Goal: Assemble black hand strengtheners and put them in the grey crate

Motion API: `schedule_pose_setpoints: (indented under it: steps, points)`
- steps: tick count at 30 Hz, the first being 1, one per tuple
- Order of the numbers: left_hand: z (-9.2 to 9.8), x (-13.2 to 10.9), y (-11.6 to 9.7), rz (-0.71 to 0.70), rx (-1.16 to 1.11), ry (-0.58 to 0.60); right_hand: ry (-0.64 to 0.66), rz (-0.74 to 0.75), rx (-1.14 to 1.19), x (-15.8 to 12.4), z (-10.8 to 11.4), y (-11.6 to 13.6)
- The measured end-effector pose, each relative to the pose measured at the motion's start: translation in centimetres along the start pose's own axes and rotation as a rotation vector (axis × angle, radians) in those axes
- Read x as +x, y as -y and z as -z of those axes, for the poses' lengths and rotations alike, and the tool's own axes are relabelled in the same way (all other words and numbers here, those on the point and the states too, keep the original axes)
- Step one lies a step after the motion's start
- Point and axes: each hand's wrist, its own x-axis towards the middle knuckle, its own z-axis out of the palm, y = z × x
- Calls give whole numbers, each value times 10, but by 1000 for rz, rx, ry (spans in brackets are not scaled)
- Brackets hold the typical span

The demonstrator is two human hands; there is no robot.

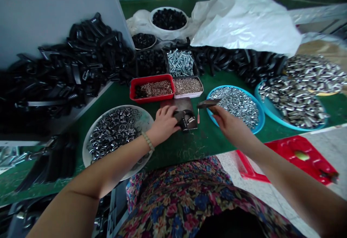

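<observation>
Two bare hands are at work at the bench, at 6 o'clock from the centre of the view. The left hand (165, 120) lies palm down, fingers together, clamped over a black metal fitting (187, 119), which sits on a dark steel plate (176, 105). A beaded bracelet (148, 141) circles that wrist. The right hand (230, 122) is raised just beside the fitting, with its fingers curled and pinched on what appears to be a small hammer (208, 103); the view of its head is poor, so that identification is tentative. Any marking on the fitting is too small to read.

The plate rests on a green work table (189, 147). At 12 o'clock stand a red tray of pins (151, 88), a white tray of brass-coloured small parts (188, 87) and a black tray of silver bolts (180, 63). A blue basin of nuts (235, 106) lies at 3 o'clock, and a second blue basin of silver sleeves (292, 102) lies further out. A white dish of metal rings (114, 133) sits at 8 o'clock, and black strap parts (73, 75) are heaped at 10 o'clock.
</observation>
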Motion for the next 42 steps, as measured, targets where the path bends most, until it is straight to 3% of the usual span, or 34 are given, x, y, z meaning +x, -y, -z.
schedule_pose_setpoints:
  steps: [3,5,7,10,12,16,19,22,25,27,33,36,39,42]
  points:
    - [1,-3,-8,-105,-5,102,-138,-212,-281,-5,-4,-50]
    - [6,1,-12,-53,-115,83,-166,-253,-436,-2,-6,-78]
    - [13,10,-13,75,-299,33,-226,-191,-502,11,-7,-90]
    - [18,20,-9,310,-520,83,-305,12,-441,55,-2,-72]
    - [17,17,-6,412,-470,162,-212,161,-371,94,0,-44]
    - [21,7,2,312,-39,150,-55,277,-456,161,-8,4]
    - [35,34,9,244,100,52,-27,313,-494,182,-19,14]
    - [40,95,23,186,134,-109,-62,309,-468,186,-25,12]
    - [33,150,37,145,153,-47,-84,284,-408,187,-25,5]
    - [25,169,42,138,156,-7,-79,289,-358,188,-25,1]
    - [19,168,40,128,169,-4,-88,372,-179,195,-30,-6]
    - [19,169,38,131,139,-1,-122,346,-50,191,-25,-7]
    - [18,174,38,162,77,-50,-164,290,163,167,-18,-4]
    - [22,172,38,213,-51,-94,-111,240,397,126,-18,4]
